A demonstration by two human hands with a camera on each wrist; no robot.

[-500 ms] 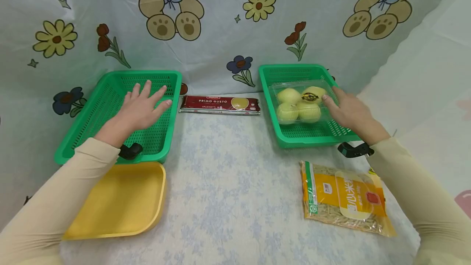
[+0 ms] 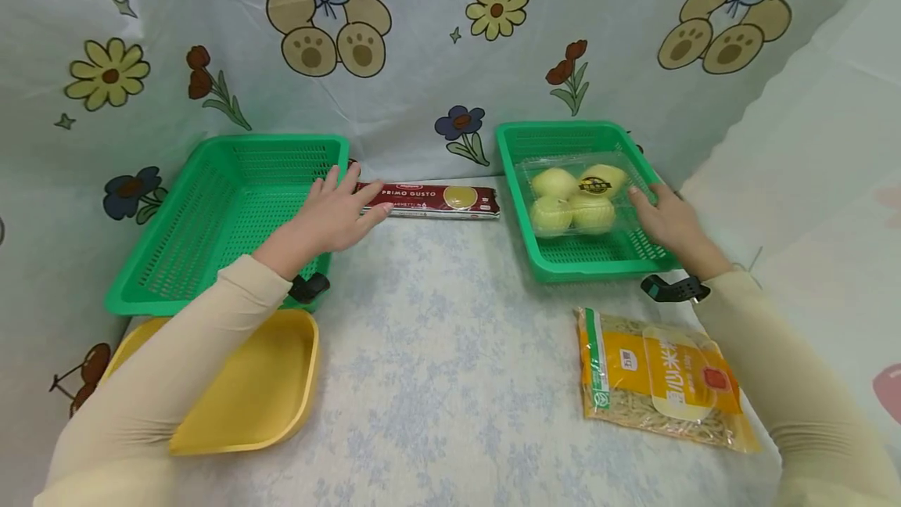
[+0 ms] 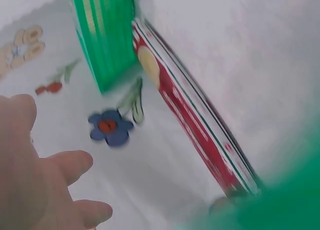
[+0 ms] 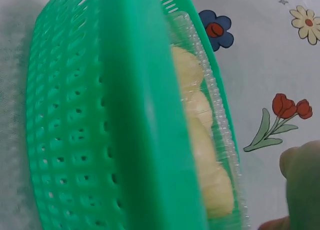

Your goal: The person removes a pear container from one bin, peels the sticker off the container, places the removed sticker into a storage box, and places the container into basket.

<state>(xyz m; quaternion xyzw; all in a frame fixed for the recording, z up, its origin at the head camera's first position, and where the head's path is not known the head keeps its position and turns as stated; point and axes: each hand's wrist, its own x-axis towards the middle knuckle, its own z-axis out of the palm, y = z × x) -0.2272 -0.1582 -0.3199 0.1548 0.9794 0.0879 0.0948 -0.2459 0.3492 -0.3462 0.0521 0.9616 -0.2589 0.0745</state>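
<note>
My left hand [image 2: 331, 217], fingers spread, is over the right rim of the left green basket [image 2: 239, 202], which holds nothing. Its fingertips overlap the left end of a red spaghetti packet [image 2: 436, 200] in the head view. The left wrist view shows that packet [image 3: 185, 112] lying beyond the loosely extended fingers [image 3: 72, 165]. At the right rim of the other green basket [image 2: 591, 268] is my right hand [image 2: 672, 225], thumb toward the inside and fingers loose, gripping nothing visible. In that basket sits a clear plastic pack of pale yellow round fruits [image 2: 573, 202].
A yellow tray [image 2: 246, 390] stands in front of the left basket, partly under my left sleeve. A yellow-labelled bag of dry noodles [image 2: 662, 382] lies at the front right. Behind everything hangs a cloth printed with bears and flowers.
My left hand has moved right, from above the inside of the left basket to its right rim by the spaghetti packet. The right hand has shifted slightly; the baskets stay put.
</note>
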